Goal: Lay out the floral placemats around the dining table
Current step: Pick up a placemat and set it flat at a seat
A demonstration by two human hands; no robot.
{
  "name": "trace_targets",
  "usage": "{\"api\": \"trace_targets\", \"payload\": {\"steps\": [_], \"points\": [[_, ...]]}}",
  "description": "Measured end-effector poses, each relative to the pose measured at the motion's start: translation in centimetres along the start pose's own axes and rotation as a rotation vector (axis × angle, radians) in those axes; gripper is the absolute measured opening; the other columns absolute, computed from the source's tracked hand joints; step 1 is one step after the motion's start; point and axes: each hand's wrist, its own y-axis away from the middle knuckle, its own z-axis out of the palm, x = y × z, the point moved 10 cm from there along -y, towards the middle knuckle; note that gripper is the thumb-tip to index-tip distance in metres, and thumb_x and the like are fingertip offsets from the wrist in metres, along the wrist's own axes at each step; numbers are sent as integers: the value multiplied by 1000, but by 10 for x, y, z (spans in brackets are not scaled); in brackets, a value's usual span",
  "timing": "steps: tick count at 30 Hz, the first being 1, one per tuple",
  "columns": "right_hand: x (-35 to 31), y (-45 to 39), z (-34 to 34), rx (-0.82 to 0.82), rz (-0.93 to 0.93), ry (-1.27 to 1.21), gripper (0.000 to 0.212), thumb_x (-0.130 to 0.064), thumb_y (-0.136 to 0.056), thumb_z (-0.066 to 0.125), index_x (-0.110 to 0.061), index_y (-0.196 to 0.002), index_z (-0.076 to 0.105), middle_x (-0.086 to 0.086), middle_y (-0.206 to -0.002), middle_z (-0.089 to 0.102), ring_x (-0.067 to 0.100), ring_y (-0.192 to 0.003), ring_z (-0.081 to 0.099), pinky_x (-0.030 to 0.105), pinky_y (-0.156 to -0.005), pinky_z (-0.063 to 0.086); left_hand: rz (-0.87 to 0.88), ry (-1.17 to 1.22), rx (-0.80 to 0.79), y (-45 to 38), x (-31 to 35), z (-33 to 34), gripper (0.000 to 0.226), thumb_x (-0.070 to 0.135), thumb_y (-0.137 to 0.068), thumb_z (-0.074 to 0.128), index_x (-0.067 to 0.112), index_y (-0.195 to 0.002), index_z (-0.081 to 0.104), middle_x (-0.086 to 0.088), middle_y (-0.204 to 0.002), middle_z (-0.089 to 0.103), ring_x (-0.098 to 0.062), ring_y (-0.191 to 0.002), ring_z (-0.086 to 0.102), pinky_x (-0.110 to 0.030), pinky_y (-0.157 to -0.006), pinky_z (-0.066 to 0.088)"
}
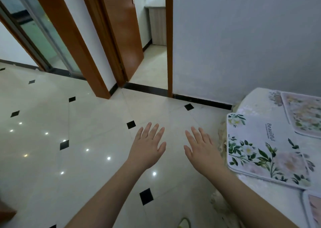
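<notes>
Fingers (152, 129) of left hand (147, 148): straight, slightly spread, palm down, holding nothing. Fingers of right hand (202, 148): likewise straight and slightly apart, palm down, holding nothing. Both hands held out side by side, apart from each other, over the floor (86, 123); neither touching the surface (257, 104) or anything on it.

Surface: at right edge of view, covered with a pale cloth, a lacy fringe hanging at its near-left side.

Green-leaf placemat (260, 149): lying flat on the surface, just right of the right hand; white ground, green leaves and pale flowers, word "Beautiful" printed on it; left edge at or slightly past the surface edge.

Pink placemat (302, 115): flat on the surface, farther back, cut off by the right frame edge; its near corner overlapping or touching the green-leaf placemat, cannot tell which.

Third placemat (312, 208): only a corner visible at lower right, near the green-leaf placemat.

Floor: glossy cream tiles with small black diamond insets. Brown door (125, 30) standing open beyond, beside a grey wall (243, 36).
</notes>
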Motion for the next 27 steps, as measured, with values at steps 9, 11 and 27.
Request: {"api": "trace_targets", "payload": {"steps": [9, 11, 27], "points": [[100, -28, 8, -37, 207, -28, 60, -45, -104, 26, -21, -157, 14, 5, -165, 10, 27, -152, 6, 42, -121, 5, 176, -24, -37, -109, 58, 0, 61, 52, -102, 13, 31, -158, 4, 5, -167, 2, -17, -153, -10, -37, -118, -14], [111, -37, 11, -52, 234, -45, 60, -45, -104, 25, -21, -158, 12, 5, -166, 8, 26, -152, 4, 41, -121, 5, 224, -35, -41, -130, 69, 3, 61, 52, -102, 13, 31, -158, 4, 5, -167, 3, -17, -153, -9, -38, -119, -12], [166, -136, 10, -51, 564, -18, 60, -41, -103, 27, -22, -158, 11, 2, -165, 12, 23, -152, 9, 39, -121, 9, 590, 18, -29, -305, 111, 16, 61, 53, -103, 16, 30, -158, 9, 3, -167, 5, -18, -153, -6, -37, -117, -14]]}}
